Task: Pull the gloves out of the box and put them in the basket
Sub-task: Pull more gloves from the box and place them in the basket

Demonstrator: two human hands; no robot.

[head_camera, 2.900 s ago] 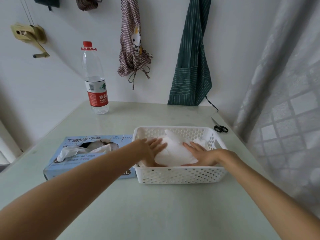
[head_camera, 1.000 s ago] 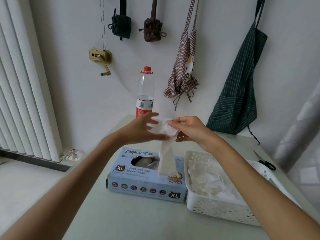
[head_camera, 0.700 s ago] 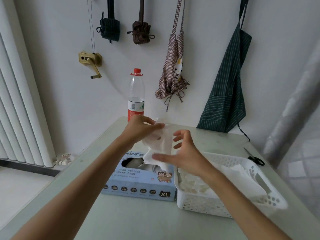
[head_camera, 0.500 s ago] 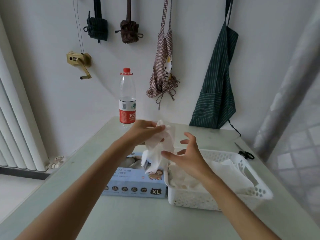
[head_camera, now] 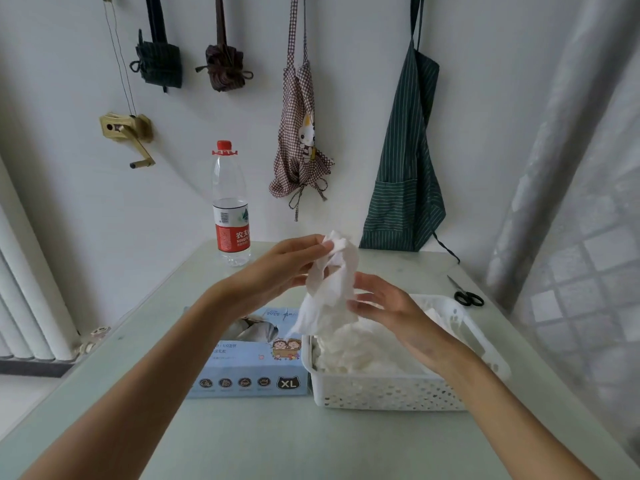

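My left hand [head_camera: 277, 268] pinches the top of a white glove [head_camera: 329, 289] that hangs above the basket [head_camera: 391, 389] of gloves, my right hand [head_camera: 388, 306] spread open against it, the box [head_camera: 249, 362] just left on the desk [head_camera: 277, 445].

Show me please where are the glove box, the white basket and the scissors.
glove box [head_camera: 249, 375]: head view, blue front face.
white basket [head_camera: 388, 393]: head view, perforated front wall.
scissors [head_camera: 468, 298]: head view, black handles.
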